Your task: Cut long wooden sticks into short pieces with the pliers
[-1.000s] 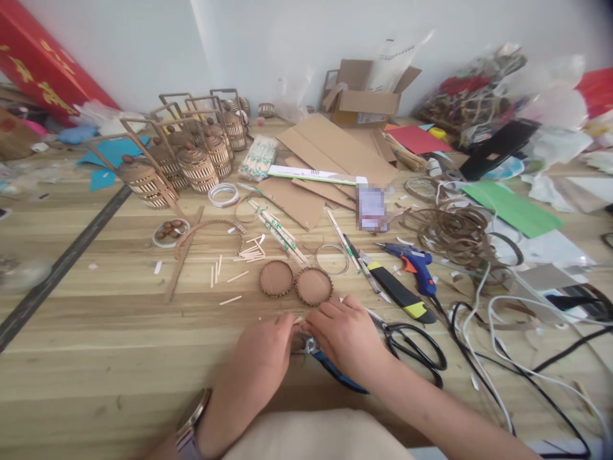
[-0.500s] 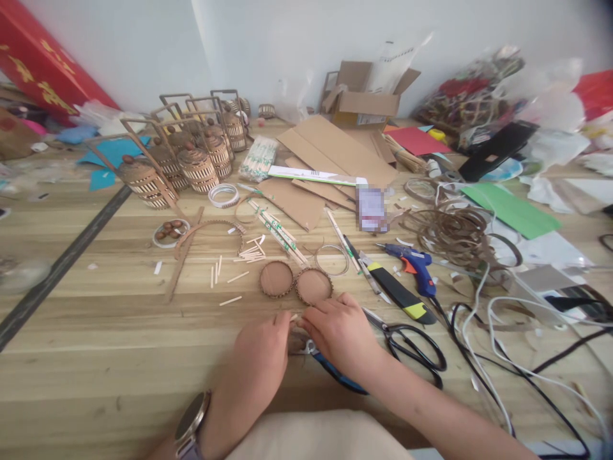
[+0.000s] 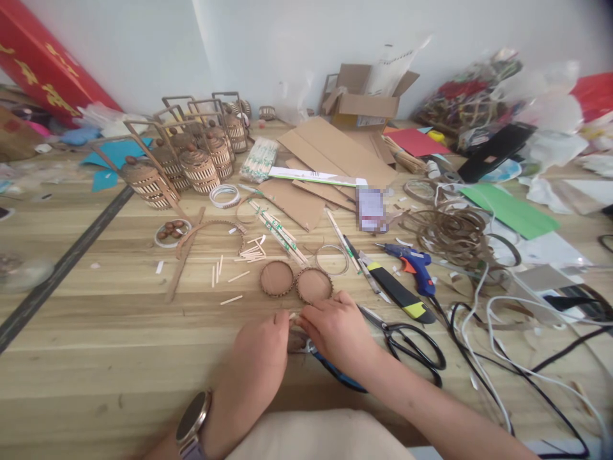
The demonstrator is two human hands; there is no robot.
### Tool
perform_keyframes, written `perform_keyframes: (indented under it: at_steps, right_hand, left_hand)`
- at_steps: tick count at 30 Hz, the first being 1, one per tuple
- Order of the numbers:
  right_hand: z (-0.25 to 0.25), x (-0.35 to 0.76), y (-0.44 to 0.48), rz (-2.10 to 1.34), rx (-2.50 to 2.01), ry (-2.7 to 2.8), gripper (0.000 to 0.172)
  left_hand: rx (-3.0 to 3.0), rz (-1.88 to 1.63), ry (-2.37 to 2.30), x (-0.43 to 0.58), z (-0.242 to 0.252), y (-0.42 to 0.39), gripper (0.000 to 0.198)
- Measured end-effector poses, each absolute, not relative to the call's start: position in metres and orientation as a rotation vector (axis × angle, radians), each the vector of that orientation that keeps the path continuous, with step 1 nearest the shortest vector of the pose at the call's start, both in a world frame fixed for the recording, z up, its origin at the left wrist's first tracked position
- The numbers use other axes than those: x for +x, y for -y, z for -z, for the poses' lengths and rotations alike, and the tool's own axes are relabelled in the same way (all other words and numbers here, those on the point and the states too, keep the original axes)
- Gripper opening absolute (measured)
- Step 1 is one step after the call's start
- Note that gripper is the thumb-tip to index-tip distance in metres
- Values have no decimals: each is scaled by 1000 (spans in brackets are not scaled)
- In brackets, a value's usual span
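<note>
Judging from the pale tip that showed between the fingertips, a short wooden stick (image 3: 292,315) was pinched where the left hand (image 3: 261,354) and the right hand (image 3: 335,332) met, near the middle of the bench's (image 3: 96,358) front edge. The fingers (image 3: 282,321) of the left hand were curled shut around one end, and those of the right hand were drawn tight together on the other. Most of the stick's length was hidden, so it could not be told how long it was.

Blue-handled cutters (image 3: 335,374) lay on the bench partly under the right hand, their metal head just below the fingertips. Whether they were gripped could not be made out. Two round cardboard discs (image 3: 276,278) sat side by side just beyond the hands, black scissors (image 3: 416,348) lay to the right, and loose cut sticks (image 3: 230,299) were scattered toward the left.

The stick was judged to be very light, stiff and rather brittle, smooth enough to slip and small enough to be lost among the offcuts. It was thought best taken near both ends with the fingertip pads, lightly pressed and kept straight, since bending would likely snap it.
</note>
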State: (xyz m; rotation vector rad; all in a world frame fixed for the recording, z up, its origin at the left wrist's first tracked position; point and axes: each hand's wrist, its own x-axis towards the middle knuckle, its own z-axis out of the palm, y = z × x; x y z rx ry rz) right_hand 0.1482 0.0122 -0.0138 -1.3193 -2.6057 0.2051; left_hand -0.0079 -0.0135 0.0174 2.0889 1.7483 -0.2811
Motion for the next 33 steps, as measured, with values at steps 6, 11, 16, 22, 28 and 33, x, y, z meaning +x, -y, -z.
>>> perform_keyframes:
  at_steps: [6,11,16,22,28,33]
  right_hand:
    - [14,145,-18,-224,-1357,2606,33]
    - [-4,166,-29,-403,-1237,2633,23]
    - [-22,174,-25,-802,-960,2611,38]
    - [-16,168,-25,-846,-526,2456,28]
    - [-13,167,-26,-731,-367,2385,21]
    - [-13,164,-19,-728,-598,2419,14]
  left_hand:
    - [2059,265,-1820,-8,-11,17,35]
    - [1762,-265,-1646,-37,-3,8,29]
    - [966,-623,-1206,-41,2,0,50]
    - [591,-602,-974,-21,6,2,43]
    - [500,-547,-875,-20,6,6,39]
    - [452,-596,-793,-16,11,8,33]
